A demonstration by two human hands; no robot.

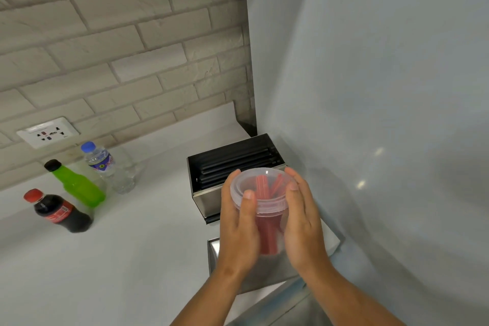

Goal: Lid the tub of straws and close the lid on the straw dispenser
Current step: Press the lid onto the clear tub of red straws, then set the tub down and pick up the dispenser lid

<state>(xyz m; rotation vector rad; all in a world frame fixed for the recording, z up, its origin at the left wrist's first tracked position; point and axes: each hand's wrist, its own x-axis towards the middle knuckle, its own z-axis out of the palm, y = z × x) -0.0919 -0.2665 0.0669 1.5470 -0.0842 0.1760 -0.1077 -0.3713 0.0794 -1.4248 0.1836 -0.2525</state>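
Observation:
A clear plastic tub (270, 222) holding red straws is lifted between both hands, in front of the straw dispenser. A clear round lid (260, 188) sits on its rim. My left hand (239, 222) grips the tub's left side with the thumb pressed on the lid. My right hand (303, 219) presses flat against the right side, thumb at the lid's edge. Behind it stands the steel straw dispenser (209, 201), open on top and filled with black straws (235, 164). A steel panel (214, 254), perhaps its lid, lies below the hands, mostly hidden.
On the white counter (132, 246) to the left stand a cola bottle (59, 212), a green bottle (76, 185) and a water bottle (105, 164). A wall socket (47, 133) sits in the brick wall. A pale grey wall (383, 114) closes the right side.

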